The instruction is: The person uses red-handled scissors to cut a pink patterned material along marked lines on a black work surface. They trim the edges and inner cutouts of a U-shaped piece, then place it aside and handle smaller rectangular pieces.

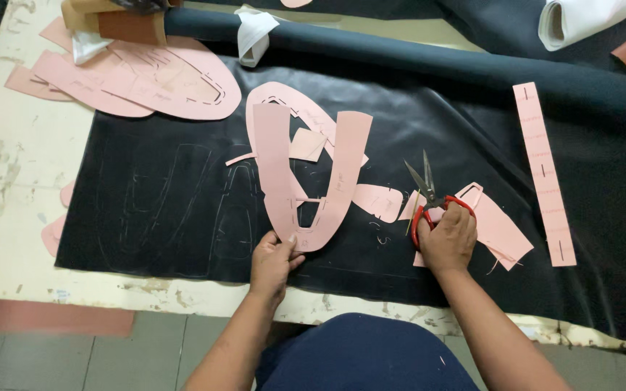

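A worn, cream-painted bench [16, 181] carries a wide sheet of black leather [182, 210], scratched with faint traced outlines, and every place below is given from that sheet. Along its far edge lies a dark roll of material [400, 54], with a white roll [581, 18] beyond it at the far right corner.

At the sheet's near edge, about the middle, the left hand [273, 261] pinches the bottom curve of a large pink U-shaped pattern [306, 181], thumb on top and fingers closed on the card; the pattern lies flat on the leather with its two arms pointing away from the person. Smaller pink pattern pieces [306, 145] lie under and beside it.

Nearer the right of the sheet, the right hand [447, 235] is closed through the loops of red-handled scissors [429, 195], whose blades stand slightly apart and point away from the person. The hand rests on a loose pink offcut [501, 232].

Further right on the leather, a long narrow pink strip [545, 174] lies lengthwise, with small dark marks on it.

Off the sheet's far left corner, a pile of broad pink patterns [153, 80] overlaps the bench, and behind it sits a tan cardboard box [117, 22]. A crumpled white scrap [255, 36] rests on the dark roll.
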